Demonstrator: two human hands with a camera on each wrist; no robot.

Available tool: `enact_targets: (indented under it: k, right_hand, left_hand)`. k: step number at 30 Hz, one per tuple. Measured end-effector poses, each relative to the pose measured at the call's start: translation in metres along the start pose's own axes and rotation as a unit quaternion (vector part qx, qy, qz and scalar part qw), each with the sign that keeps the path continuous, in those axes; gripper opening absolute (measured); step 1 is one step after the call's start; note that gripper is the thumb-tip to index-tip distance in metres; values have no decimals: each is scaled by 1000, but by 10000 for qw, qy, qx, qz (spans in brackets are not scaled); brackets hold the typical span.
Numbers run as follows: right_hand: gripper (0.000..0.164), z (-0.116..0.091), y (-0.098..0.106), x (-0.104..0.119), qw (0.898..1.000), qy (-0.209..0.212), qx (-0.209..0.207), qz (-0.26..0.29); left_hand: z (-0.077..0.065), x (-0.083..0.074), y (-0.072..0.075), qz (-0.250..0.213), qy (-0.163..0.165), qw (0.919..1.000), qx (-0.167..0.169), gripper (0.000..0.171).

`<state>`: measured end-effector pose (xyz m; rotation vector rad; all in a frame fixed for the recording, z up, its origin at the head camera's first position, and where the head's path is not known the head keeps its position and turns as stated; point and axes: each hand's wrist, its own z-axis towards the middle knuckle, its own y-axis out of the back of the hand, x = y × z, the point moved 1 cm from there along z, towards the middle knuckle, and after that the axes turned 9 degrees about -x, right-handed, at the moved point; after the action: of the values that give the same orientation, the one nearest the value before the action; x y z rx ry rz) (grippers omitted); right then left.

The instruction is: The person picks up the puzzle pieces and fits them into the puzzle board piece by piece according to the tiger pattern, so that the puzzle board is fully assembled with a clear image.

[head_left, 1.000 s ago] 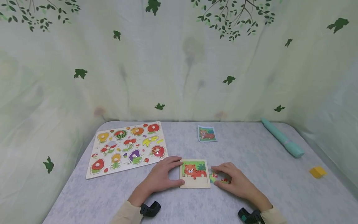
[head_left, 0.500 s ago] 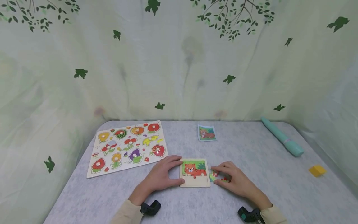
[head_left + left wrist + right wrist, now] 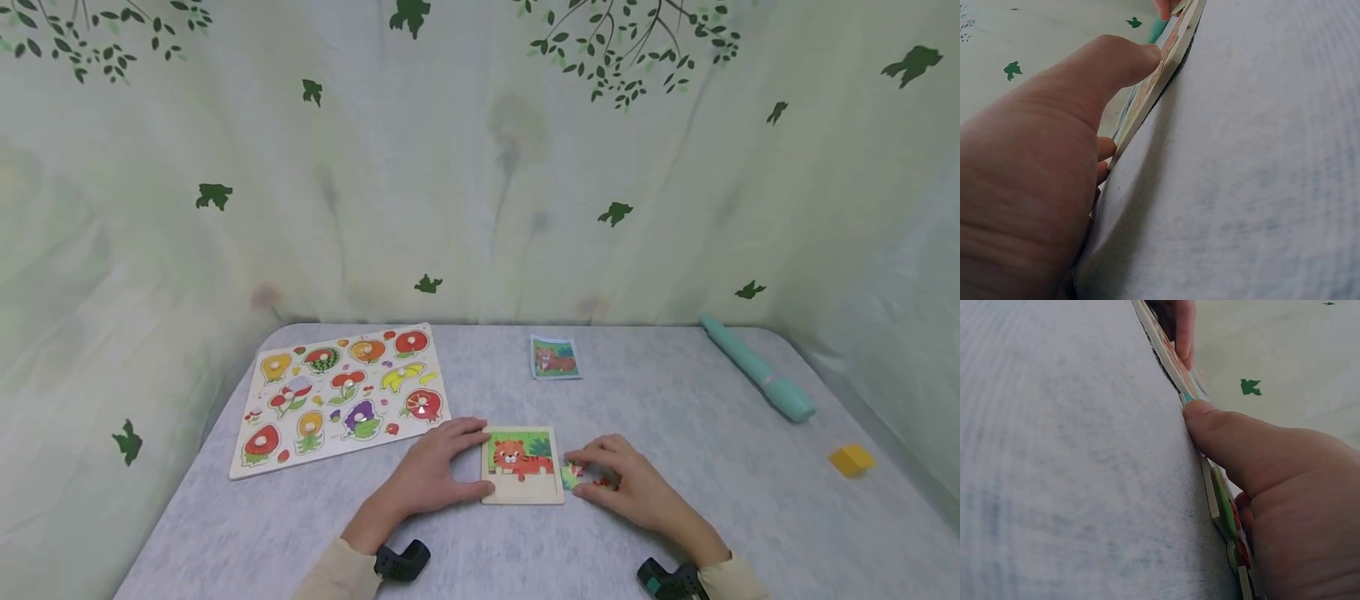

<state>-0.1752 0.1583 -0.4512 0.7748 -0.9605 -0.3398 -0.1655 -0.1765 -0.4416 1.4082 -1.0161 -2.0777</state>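
A small wooden puzzle tray (image 3: 508, 493) with an orange tiger picture lies on the table; the lower strip of its base shows bare wood. My left hand (image 3: 431, 472) holds the tray's left side, thumb at the lower corner and fingers at the upper one. To the right, my right hand (image 3: 636, 492) pinches at green-and-red puzzle pieces (image 3: 572, 477) beside the tray, partly covered by the fingers. In the right wrist view the thumb (image 3: 1210, 425) presses on a piece's edge, and more pieces (image 3: 1225, 509) lie flat under the hand.
A large fruit peg puzzle (image 3: 348, 392) lies at the left. Behind the tray is a small tiger picture card (image 3: 555, 359). A rolled teal item (image 3: 757, 368) and a yellow block (image 3: 852, 460) lie on the right of the table. A printed curtain (image 3: 480, 167) hangs behind.
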Motion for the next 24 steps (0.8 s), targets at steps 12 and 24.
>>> enact_targets:
  k: [12, 24]
  right_hand:
    - [37, 0, -1, 2, 9993, 56, -279, -239]
    - [34, -2, -3, -3, 9986, 210, -415, -233]
  left_hand:
    - [-2, -1, 2, -82, -101, 9998, -118, 72]
    - [-1, 0, 0, -60, -109, 9999, -89, 71]
